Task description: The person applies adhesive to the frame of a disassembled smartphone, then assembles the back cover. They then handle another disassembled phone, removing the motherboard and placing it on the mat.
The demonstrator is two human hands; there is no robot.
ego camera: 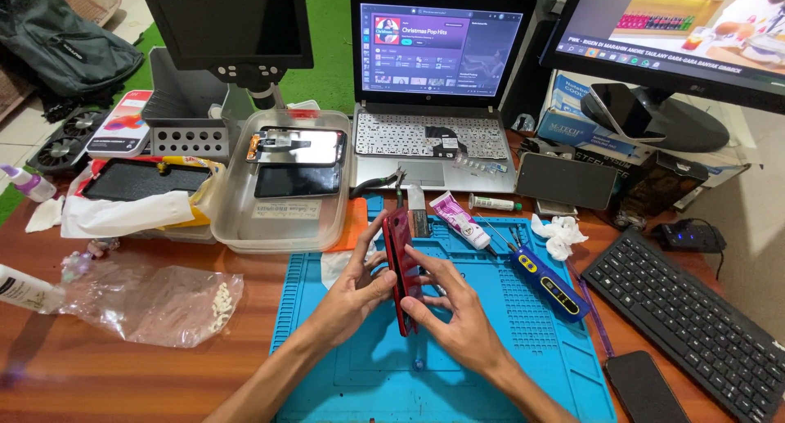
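Both of my hands hold a red smartphone [401, 263] on its edge above a blue repair mat [523, 357]. My left hand [356, 290] grips it from the left, thumb and fingers pressed on its side. My right hand [454, 308] clasps it from the right, fingers spread along its face. The phone stands nearly upright, with its thin edge toward me.
A blue electric screwdriver [546, 280], a pink-white tube [459, 218] and tweezers [398, 186] lie on the mat. A clear tray [282, 227] with phone parts sits at left, a laptop [433, 137] behind, a black keyboard [695, 321] and a dark phone [646, 386] at right, a plastic bag [151, 296] at left.
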